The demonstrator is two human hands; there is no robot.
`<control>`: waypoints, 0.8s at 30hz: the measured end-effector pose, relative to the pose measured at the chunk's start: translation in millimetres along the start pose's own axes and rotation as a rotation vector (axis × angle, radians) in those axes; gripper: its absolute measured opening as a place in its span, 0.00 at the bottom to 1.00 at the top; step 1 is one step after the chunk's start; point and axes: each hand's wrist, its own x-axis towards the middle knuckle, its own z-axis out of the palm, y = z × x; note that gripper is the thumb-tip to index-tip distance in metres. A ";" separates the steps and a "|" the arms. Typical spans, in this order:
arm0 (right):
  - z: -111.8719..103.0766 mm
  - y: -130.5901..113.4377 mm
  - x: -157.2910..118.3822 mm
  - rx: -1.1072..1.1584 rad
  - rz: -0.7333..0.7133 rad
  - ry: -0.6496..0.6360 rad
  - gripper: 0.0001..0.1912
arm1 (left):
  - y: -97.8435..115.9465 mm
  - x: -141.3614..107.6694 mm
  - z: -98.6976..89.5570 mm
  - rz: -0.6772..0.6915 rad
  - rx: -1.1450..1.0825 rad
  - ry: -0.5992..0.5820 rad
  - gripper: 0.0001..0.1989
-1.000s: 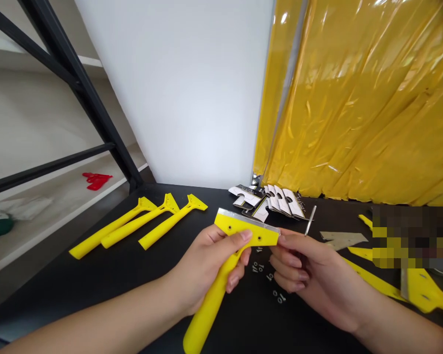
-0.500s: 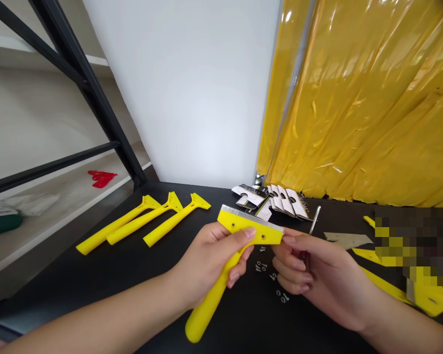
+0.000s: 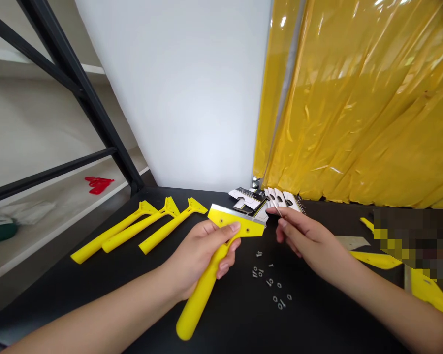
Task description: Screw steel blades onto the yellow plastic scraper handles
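Note:
My left hand (image 3: 206, 246) is closed round the neck of a yellow scraper (image 3: 236, 223), its thumb pressed on the head. The head points up, showing two screw holes and a metal blade edge along its top; the long handle slants down toward me. Just right of the head, my right hand (image 3: 299, 228) pinches a thin metal rod (image 3: 275, 204), which points up and left. The rod's lower end is hidden in the fingers, so its exact kind is unclear. Below the hands, several small screws and nuts (image 3: 269, 282) lie scattered on the black table (image 3: 221, 329).
Three yellow scraper handles (image 3: 107, 231) lie at the left. White and black printed cards (image 3: 247, 199) stand and lie at the back. On the right are more yellow parts (image 3: 378, 259) and a flat metal blade (image 3: 352, 242), beside a pixelated patch. A shelf frame (image 3: 96, 123) rises left.
My right hand has come away from the scraper's right corner and turned the rod from up-right to up-left. My left hand still holds the scraper; the view has shifted slightly.

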 end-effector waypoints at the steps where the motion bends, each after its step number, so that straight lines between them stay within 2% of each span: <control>1: -0.5 1.7 -0.1 -0.110 -0.016 0.028 0.18 | 0.3 0.5 0.4 -0.005 -0.016 0.001 0.23; 3: -1.1 2.6 -1.5 -0.206 -0.048 0.092 0.16 | 1.0 1.1 1.6 -0.013 -0.056 0.012 0.21; 5: -3.0 0.5 -3.0 -0.162 -0.053 0.138 0.13 | 1.8 1.0 2.4 -0.018 -0.092 0.022 0.20; 8: -9.3 -6.2 -4.3 -0.043 -0.036 0.197 0.15 | 2.7 0.5 1.8 -0.030 -0.114 0.020 0.20; 11: -12.9 -13.7 -7.9 -0.065 -0.057 0.273 0.17 | 1.9 1.2 0.0 -0.034 -0.100 0.017 0.21; 20: -1.4 -22.4 -27.3 -0.392 -0.274 0.154 0.15 | -6.5 5.7 -1.4 -0.067 -0.083 0.024 0.22; 24: -3.1 -22.2 -25.4 -0.428 -0.263 0.168 0.16 | -7.3 6.1 -0.6 -0.074 -0.083 0.038 0.21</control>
